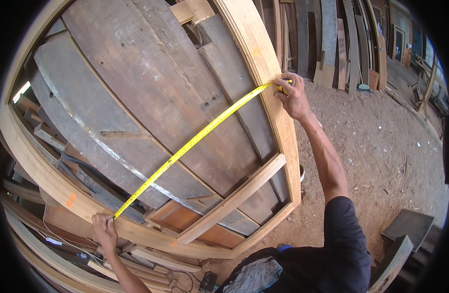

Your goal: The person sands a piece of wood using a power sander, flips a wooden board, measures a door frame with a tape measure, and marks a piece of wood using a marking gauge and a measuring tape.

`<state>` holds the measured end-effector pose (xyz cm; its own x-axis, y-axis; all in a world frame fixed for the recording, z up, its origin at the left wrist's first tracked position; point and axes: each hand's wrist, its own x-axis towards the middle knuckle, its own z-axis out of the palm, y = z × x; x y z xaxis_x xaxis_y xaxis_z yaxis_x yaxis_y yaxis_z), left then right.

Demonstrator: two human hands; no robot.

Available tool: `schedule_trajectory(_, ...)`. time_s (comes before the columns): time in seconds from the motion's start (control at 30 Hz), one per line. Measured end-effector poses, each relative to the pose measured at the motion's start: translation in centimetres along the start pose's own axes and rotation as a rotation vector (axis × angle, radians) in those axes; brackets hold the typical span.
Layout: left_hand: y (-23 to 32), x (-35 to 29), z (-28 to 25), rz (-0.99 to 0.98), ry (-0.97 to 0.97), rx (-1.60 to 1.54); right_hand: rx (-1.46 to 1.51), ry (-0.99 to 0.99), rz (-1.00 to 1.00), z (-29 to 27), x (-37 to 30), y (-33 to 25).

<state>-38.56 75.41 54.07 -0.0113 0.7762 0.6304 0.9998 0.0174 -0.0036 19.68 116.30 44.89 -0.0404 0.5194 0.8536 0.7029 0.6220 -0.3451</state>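
A yellow tape measure [187, 145] is stretched across a light wooden frame [257, 46], from its left side member to its right one. At the left member, my left hand [105, 229] pinches the end of the blade against the wood. My right hand [295, 97] is closed around the black and yellow tape case [284, 86] at the right member. The blade runs over the open middle of the frame, where dark planks show beneath. A wooden crossbar [233, 199] spans the near part of the frame.
Wide weathered boards [151, 73] lie under the frame. Stacked timber strips [156, 263] fill the lower left. Upright planks [327, 39] lean along the back. Bare dirt ground [371, 141] with scattered chips stretches to the right, and a thick wooden plank [394, 263] stands at lower right.
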Motion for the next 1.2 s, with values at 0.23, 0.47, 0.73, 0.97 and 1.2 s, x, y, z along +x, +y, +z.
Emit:
schedule_trajectory(0.23,0.3,0.1,-0.1,0.014,-0.004,0.003,0.018,-0.018,0.006,0.2,0.1,0.2)
schedule_trajectory(0.47,0.1,-0.1,0.2,0.007,0.015,-0.021,0.007,-0.034,0.015,0.0,0.2,0.2)
schedule_trajectory(0.73,-0.4,-0.1,0.4,0.021,0.038,-0.026,-0.011,-0.072,0.018,-0.2,0.4,0.2)
schedule_trajectory(0.97,-0.5,-0.5,0.2,0.029,0.025,-0.010,-0.011,-0.072,0.031,-0.5,0.3,-0.5)
schedule_trajectory(1.2,-0.6,-1.1,0.5,0.024,0.055,-0.088,-0.099,-0.362,0.094,-3.2,-3.4,-6.0)
